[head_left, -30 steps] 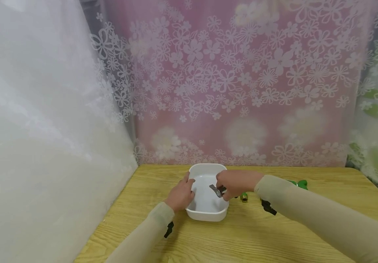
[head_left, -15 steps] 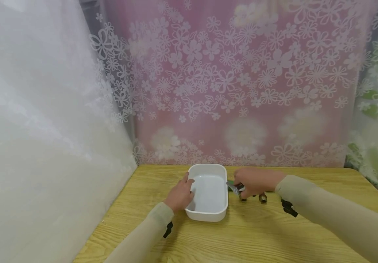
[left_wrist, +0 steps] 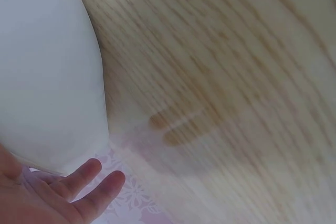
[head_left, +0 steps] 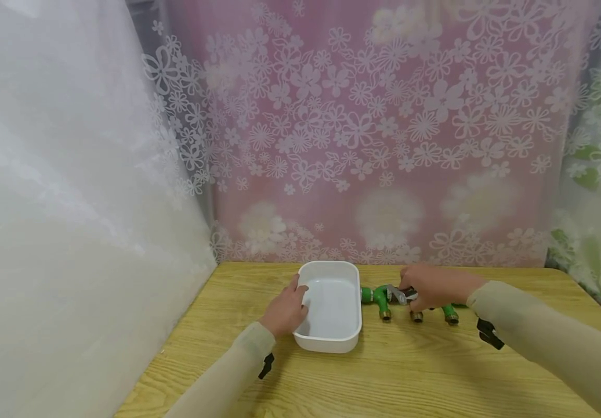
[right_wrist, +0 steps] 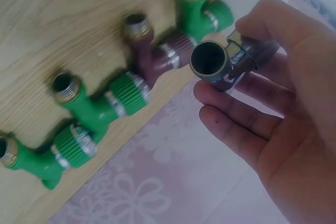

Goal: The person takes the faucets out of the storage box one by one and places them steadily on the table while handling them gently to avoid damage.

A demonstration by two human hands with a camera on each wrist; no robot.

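Observation:
In the head view my left hand (head_left: 283, 312) holds the left rim of a white rectangular basin (head_left: 328, 345). Its thumb and one finger reach over the rim; in the left wrist view two fingers (left_wrist: 100, 195) stretch out along the outer wall. My right hand (head_left: 438, 287) grips a small metal tap (head_left: 397, 296) over a row of taps. In the right wrist view that tap (right_wrist: 210, 61) has a dark round opening facing the camera, and thumb and fingers hold its body. Beyond it lie several green taps (right_wrist: 94, 111) with brass threaded ends and one maroon tap (right_wrist: 149, 59).
The row of taps runs rightward from the basin's right side along the wooden table (head_left: 384, 371). A pink flowered curtain (head_left: 373, 145) hangs at the table's back edge. White sheeting (head_left: 71, 203) closes off the left side.
My right hand has moved rightward with the metal tap, from over the basin to above the row of taps, baring the left end of the row. My left hand stays at the basin's rim.

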